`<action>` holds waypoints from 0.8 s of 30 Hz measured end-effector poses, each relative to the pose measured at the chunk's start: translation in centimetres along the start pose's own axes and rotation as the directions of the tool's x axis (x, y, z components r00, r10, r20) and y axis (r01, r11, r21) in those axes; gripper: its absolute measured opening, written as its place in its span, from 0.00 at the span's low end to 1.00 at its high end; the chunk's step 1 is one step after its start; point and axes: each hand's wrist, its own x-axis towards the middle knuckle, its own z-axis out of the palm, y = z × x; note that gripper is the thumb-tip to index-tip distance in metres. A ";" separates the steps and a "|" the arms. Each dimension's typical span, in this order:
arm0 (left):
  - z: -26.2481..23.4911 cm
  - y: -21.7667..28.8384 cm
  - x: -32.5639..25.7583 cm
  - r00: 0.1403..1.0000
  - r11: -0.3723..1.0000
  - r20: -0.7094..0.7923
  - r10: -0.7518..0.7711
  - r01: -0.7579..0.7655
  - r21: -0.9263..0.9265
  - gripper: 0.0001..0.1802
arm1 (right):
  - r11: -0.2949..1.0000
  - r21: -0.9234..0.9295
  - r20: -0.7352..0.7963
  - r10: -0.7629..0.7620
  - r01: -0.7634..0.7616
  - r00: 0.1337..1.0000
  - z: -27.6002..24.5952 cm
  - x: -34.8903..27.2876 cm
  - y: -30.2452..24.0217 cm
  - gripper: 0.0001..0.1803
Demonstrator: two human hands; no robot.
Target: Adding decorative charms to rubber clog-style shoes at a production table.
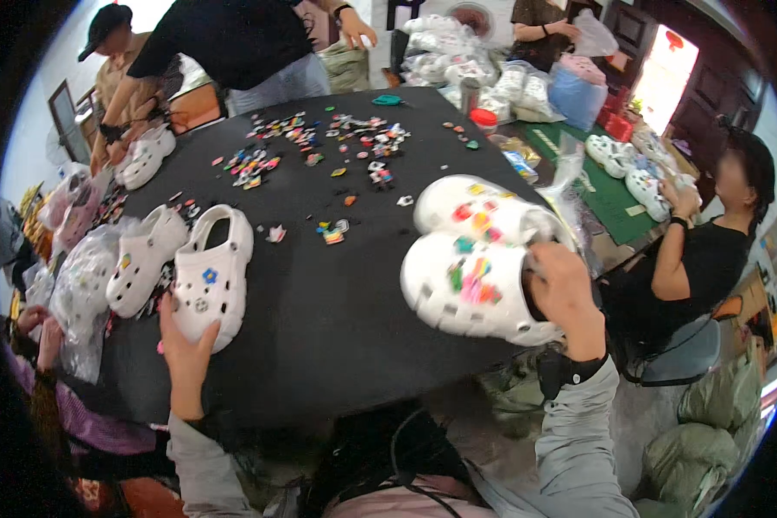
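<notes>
At the left of the black table, my left hand (188,350) holds a white clog (229,293) by its toe, thumb on one side and fingers on the other. The clog carries a blue flower charm (210,275) and a round black-and-white charm. Another white clog (142,268) lies just left of it. On the right, my right hand (568,293) grips a white clog (440,289), its fingers inside the foot opening and partly hidden. Colourful charms sit on its toe. Pressed against its far side is a matching decorated clog (440,203).
Loose charms (371,134) lie scattered across the black table (337,345). A plastic-bagged bundle (86,285) sits at the left edge, beside another person's hands (43,337). Co-workers stand at the far side. A seated person handles clogs (652,192) at a green table (609,203) on the right.
</notes>
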 end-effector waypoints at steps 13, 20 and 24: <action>0.7 -2.2 0.5 0.953 0.866 0.043 -0.300 0.291 -0.408 0.40 | 0.494 -0.578 -0.306 0.606 -0.650 0.734 -2.4 -2.7 22.1 0.20; 0.9 -1.4 -0.6 0.929 0.813 0.006 -0.369 0.326 -0.483 0.39 | 0.404 -0.662 -0.114 0.779 -0.632 0.617 2.9 -3.1 27.5 0.18; -0.2 -1.9 -0.9 0.962 0.878 -0.027 -0.273 0.238 -0.415 0.39 | 0.686 -0.392 -0.007 0.664 -0.613 0.747 7.7 -3.7 31.5 0.13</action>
